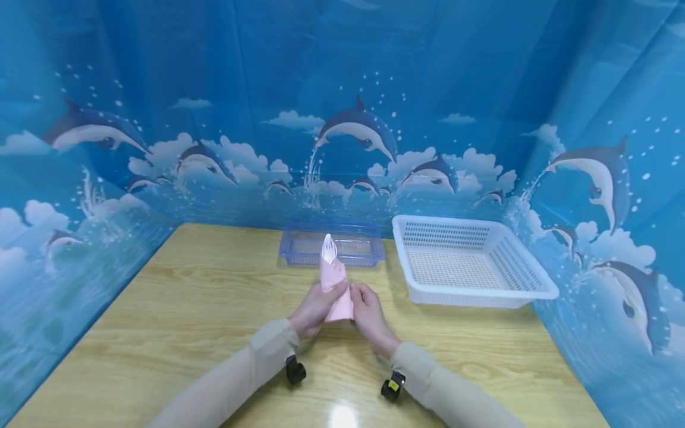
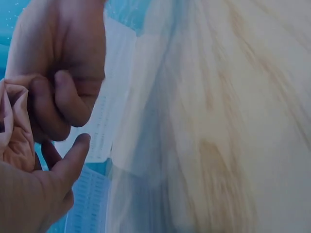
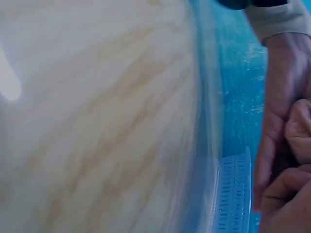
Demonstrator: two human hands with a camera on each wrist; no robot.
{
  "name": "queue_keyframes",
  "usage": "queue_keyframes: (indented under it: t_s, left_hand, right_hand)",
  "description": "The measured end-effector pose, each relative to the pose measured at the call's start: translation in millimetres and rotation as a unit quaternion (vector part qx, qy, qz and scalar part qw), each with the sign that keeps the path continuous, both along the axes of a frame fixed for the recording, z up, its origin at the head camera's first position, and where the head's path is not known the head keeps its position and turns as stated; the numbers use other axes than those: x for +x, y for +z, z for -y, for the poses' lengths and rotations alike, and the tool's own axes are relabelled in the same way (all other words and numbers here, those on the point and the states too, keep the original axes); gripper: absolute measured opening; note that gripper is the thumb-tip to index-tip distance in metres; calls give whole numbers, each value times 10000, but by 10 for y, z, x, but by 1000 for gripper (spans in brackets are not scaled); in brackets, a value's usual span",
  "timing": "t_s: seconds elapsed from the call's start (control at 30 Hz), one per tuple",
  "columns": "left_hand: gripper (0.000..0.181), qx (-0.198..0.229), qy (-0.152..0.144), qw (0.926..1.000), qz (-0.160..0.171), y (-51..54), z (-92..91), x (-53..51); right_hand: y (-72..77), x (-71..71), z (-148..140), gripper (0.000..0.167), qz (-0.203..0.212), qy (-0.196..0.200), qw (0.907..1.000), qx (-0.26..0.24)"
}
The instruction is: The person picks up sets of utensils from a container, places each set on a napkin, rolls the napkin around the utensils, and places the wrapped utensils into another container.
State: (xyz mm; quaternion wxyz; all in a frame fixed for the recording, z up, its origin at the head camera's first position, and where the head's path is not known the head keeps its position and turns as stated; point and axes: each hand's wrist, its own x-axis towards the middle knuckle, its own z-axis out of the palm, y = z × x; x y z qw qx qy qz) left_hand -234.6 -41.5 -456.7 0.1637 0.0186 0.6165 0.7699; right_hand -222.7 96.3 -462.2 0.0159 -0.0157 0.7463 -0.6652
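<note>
A pink napkin point(image 1: 333, 276) is wrapped in a cone around a white fork point(image 1: 330, 252), whose tines stick out at the top. Beside the tines shows the rounded tip of another white utensil, its kind unclear. My left hand point(image 1: 314, 308) grips the wrapped bundle from the left, above the table. From the right, my right hand point(image 1: 369, 312) pinches the napkin's lower right edge with curled fingers. The left wrist view shows crumpled napkin point(image 2: 15, 128) between both hands. In the right wrist view the hands sit close together at the right edge, partly cut off.
A translucent blue basket point(image 1: 378, 249) stands at the back of the wooden table point(image 1: 214, 297), just beyond the bundle. To its right is a larger white perforated basket point(image 1: 481, 293). Blue dolphin-print curtains point(image 1: 332, 71) hang around the back and sides.
</note>
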Motion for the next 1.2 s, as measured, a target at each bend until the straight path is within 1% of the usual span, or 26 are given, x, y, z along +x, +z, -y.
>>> queue_keyframes:
  t_s: [0.07,0.13,0.23,0.3,0.37,0.43,0.53,0.67,0.77,0.9,1.0,1.07,1.13,1.2]
  left_hand:
    - [48,12,66,10000,36,21,-21,5]
    - [47,19,129,9999,77,39,-40,11]
    - [47,48,212,9997,136,62,-62,18]
    - [48,88,256,9995,175,77,-75,20]
    - [49,83,280,9994,164,85,-87,19]
    - [49,78,308,9993,186,86,-99,11]
    - [49,24,309,9994,136,76,-112,2]
    - [49,15,277,9996,22,57,-115,-7]
    - [50,164,257,9995,-29,36,-104,-24]
    - [51,398,128,9991,-57,-5,-80,-55]
    - [51,603,-159,9980,-64,-39,-58,-70]
    - [52,778,-421,9961,-32,-54,-41,-77]
    - [52,918,-704,9933,-11,-61,-22,-80]
    - [55,898,-940,9915,30,-60,3,-79]
  right_hand:
    - [-11,-3,25,31,-160,-20,9999,11]
    - [-24,-15,50,31,-311,-150,9994,52]
    - [-26,-21,80,28,-557,-445,9973,197]
    - [-29,-24,93,24,-686,-715,9946,323]
    - [-29,-22,99,21,-694,-942,9924,376]
    - [-29,-23,98,20,-653,-1071,9914,375]
    - [-29,-26,81,23,-572,-1054,9924,292]
    - [-19,-12,29,34,-542,-816,9950,210]
    - [1,21,-18,36,-435,-531,9973,265]
    - [59,70,-70,30,-84,219,9994,249]
    - [119,88,-105,33,263,799,9963,198]
    - [148,87,-128,34,501,1011,9934,213]
    - [153,79,-145,36,673,1111,9913,193]
    - [139,74,-156,37,769,1109,9907,154]
